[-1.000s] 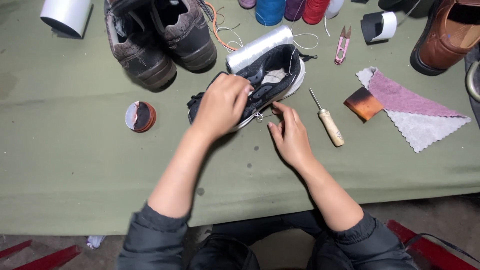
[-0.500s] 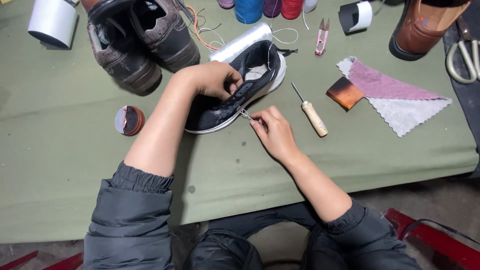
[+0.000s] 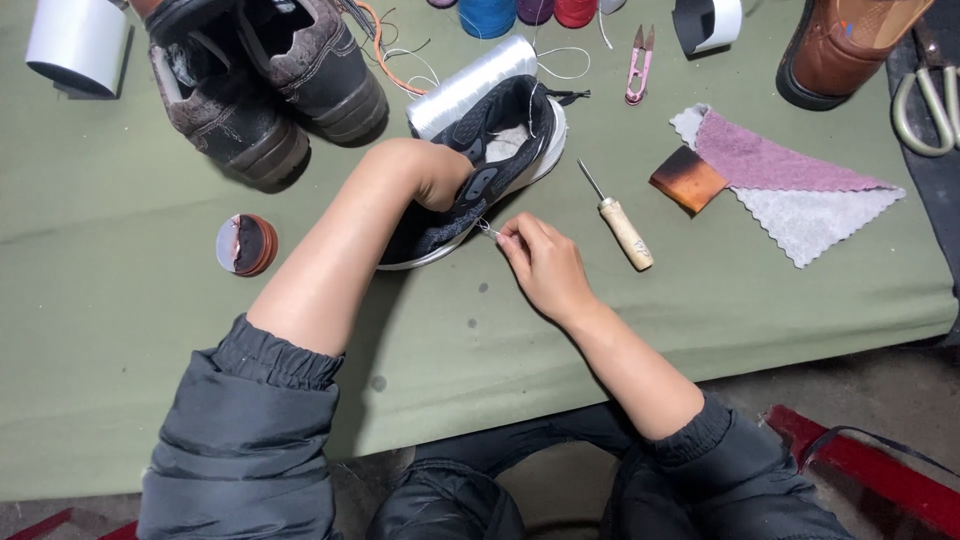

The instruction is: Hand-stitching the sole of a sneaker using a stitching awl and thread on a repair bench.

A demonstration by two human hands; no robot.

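**A:** Head view: the black sneaker (image 3: 470,190) lies on its side in the middle of the green table cover (image 3: 130,330), toe towards the person. The left hand (image 3: 445,175) is pushed inside it (only the wrist and heel of the hand show, so I cannot tell how its fingers are set). The right hand (image 3: 540,262) is pinched shut on a needle (image 3: 487,229) at the sole edge.

**B:** So how would you stitch it well?

**A:** I'd keep the inner hand braced behind the stitch and draw the needle straight out, close to the sole.

**B:** And round about?

**A:** A wooden-handled awl (image 3: 620,222) lies just beside the right hand, near enough to snag a trailing thread. A white thread spool (image 3: 470,85) touches the heel. Worn brown boots (image 3: 260,90) stand to the upper left, a small round tin (image 3: 245,244) to the left, pink snips (image 3: 638,62) and cloth pieces (image 3: 790,185) well to the right.
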